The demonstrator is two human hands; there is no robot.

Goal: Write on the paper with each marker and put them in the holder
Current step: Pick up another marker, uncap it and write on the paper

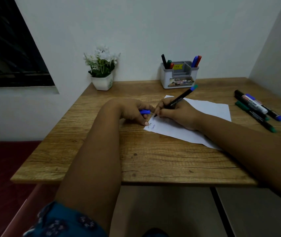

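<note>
A white sheet of paper (209, 110) lies on the wooden desk (153, 161), with a few handwritten words near its left corner. My right hand (177, 113) grips a black marker with a blue end (180, 98), its tip touching the paper. My left hand (133, 110) rests at the paper's left edge and holds a blue marker cap (144, 111). At the back stands a grey-white holder (179, 77) with several markers in its left and right compartments. Several loose markers (257, 108) lie to the right of the paper.
A white pot of white flowers (102, 72) stands at the back left of the desk. Walls close the desk at the back and right. A dark window (8, 48) is at the upper left. A red surface (3, 168) lies left of the desk.
</note>
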